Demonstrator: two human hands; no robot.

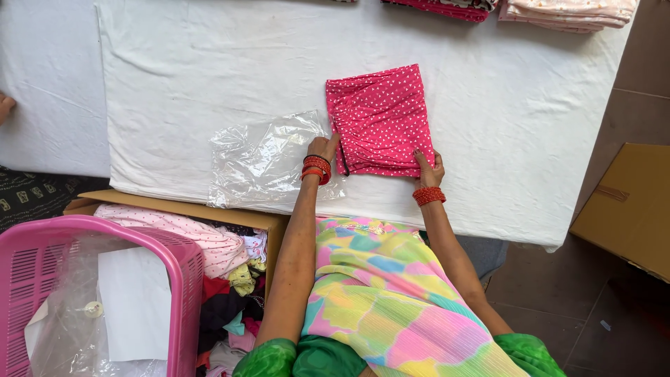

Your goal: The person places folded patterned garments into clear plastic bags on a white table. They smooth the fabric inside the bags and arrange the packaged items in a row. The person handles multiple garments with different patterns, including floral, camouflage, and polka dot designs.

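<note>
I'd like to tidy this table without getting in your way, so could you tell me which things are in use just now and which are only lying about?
In use:
- folded pink dotted garment, with left hand and right hand on its near edge
- clear plastic bag beside it

Lying about:
- folded stacks at the far edge
- pink basket
- cardboard box of clothes

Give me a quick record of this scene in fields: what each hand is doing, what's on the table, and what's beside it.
left hand: on the left edge of the folded pink dotted garment
right hand: on the garment's near right corner
beside the garment: clear plastic bag, lying flat
surface: table under a white cloth
far edge: folded clothes stacks
near left: cardboard box of clothes, pink plastic basket
</note>
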